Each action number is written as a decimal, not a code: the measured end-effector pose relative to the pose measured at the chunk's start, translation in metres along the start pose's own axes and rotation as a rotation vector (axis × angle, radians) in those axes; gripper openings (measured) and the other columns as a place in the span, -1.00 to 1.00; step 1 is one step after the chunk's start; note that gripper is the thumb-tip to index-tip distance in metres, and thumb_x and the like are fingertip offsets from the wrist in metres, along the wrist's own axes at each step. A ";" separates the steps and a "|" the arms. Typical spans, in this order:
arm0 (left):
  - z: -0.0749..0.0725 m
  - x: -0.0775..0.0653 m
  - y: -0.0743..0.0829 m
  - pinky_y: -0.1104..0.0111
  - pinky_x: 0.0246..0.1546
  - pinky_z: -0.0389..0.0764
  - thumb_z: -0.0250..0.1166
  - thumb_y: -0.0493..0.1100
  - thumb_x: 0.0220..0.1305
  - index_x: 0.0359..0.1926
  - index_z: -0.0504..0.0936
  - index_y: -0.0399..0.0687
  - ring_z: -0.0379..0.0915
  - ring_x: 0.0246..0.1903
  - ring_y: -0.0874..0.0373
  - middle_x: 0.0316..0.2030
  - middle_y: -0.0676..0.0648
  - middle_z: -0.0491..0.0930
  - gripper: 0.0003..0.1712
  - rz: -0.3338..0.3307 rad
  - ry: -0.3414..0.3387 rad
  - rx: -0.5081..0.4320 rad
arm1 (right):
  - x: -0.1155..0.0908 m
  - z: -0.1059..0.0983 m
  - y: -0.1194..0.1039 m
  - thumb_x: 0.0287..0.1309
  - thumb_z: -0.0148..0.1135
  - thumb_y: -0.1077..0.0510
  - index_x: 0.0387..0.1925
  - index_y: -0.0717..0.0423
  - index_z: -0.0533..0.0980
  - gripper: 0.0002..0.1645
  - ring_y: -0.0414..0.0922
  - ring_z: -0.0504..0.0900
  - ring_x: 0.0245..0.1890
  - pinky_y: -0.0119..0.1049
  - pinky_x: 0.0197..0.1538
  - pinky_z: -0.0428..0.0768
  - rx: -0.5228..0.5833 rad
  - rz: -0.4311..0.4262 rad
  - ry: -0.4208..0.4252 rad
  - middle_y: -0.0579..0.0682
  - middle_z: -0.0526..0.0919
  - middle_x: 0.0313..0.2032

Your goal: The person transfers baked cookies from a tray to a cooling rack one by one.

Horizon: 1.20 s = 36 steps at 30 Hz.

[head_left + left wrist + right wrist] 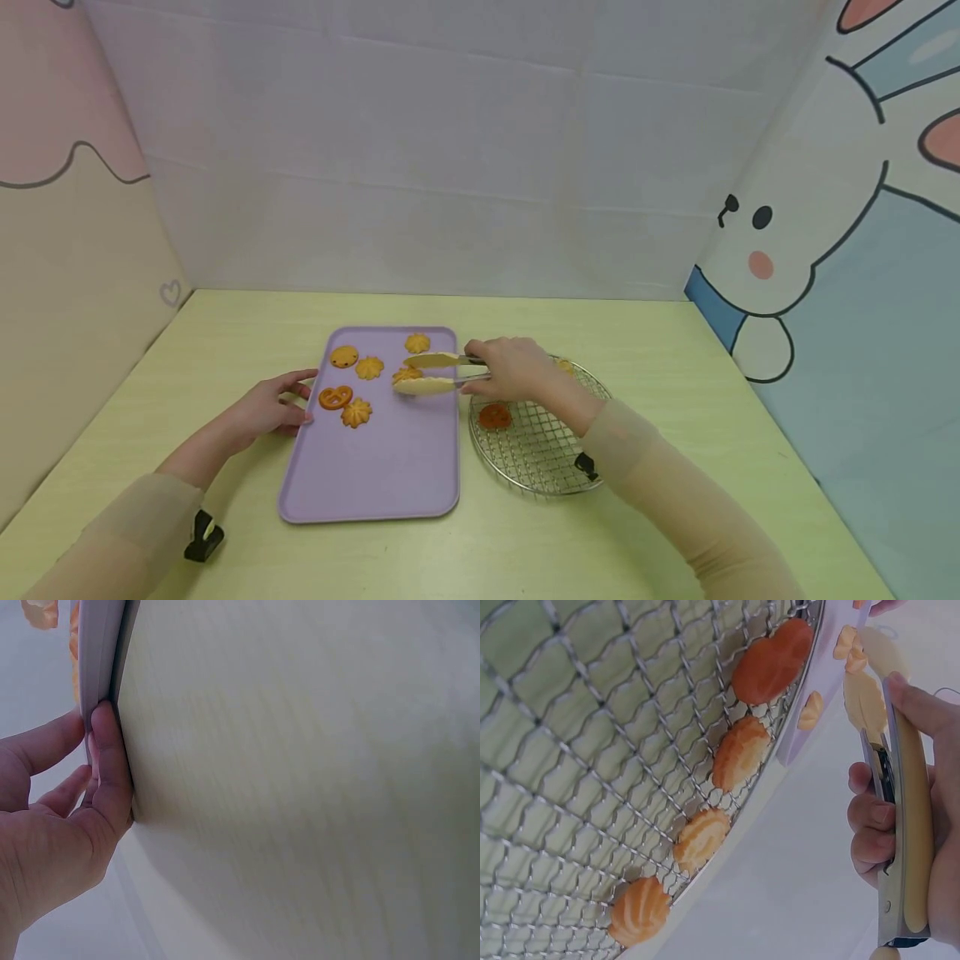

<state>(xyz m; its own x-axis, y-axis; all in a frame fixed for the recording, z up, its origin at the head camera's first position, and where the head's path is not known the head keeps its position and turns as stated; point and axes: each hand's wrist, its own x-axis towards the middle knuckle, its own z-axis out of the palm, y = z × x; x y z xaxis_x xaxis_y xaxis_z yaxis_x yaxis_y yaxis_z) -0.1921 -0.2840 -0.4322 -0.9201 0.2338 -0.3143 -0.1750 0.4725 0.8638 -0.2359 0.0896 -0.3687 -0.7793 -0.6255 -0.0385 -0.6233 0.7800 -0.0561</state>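
Note:
My right hand grips a pair of metal tongs with cream tips, whose two tips straddle a flower-shaped cookie on the purple tray. My left hand touches the tray's left edge with thumb and fingertips; the left wrist view also shows this left hand against the rim. Also on the tray lie a round face cookie, a pretzel-shaped cookie and other flower-shaped cookies, one below the pretzel-shaped one.
Right of the tray stands a round wire rack, partly under the right forearm. It holds a reddish-brown cookie and several ridged cookies, one near its rim. Pale wood tabletop surrounds both; a white wall rises behind.

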 end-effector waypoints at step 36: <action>-0.001 0.001 -0.002 0.35 -0.38 0.61 0.27 -0.37 0.17 0.43 0.00 -0.28 0.45 -0.34 0.13 0.02 -0.30 0.27 -0.12 0.010 -0.007 -0.008 | -0.056 -0.050 0.034 0.03 0.24 -0.34 0.11 -0.09 0.45 -0.31 -0.23 0.55 -0.42 -0.26 -0.42 0.50 0.003 0.014 0.123 -0.12 0.66 -0.26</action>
<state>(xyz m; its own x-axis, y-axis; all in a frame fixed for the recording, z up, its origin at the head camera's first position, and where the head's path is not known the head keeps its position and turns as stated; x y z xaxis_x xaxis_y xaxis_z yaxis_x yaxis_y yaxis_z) -0.1935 -0.2855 -0.4335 -0.9193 0.2443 -0.3087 -0.1691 0.4630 0.8701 -0.2170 0.1523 -0.3187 -0.7900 -0.6073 0.0837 -0.6124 0.7883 -0.0597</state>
